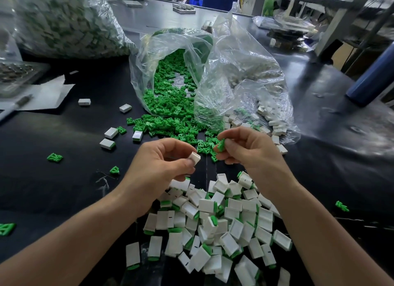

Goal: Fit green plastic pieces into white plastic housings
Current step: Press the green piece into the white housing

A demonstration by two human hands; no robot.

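Observation:
My left hand (pixel 164 164) pinches a white plastic housing (pixel 195 157) between thumb and fingers. My right hand (pixel 245 149) pinches a green plastic piece (pixel 220 146) a short way to the right of the housing; the two parts are apart. Both hands hover above the black table. Loose green pieces (pixel 170 123) spill from an open clear bag (pixel 174 51) just beyond the hands. A heap of white housings with green pieces fitted (pixel 213 226) lies below the hands.
A second clear bag with empty white housings (pixel 266 115) lies at the right. A big full bag (pixel 64 23) stands at the back left. Stray housings (pixel 110 133) and green pieces (pixel 55 157) dot the black table (pixel 64 189). A blue cylinder (pixel 373 79) stands far right.

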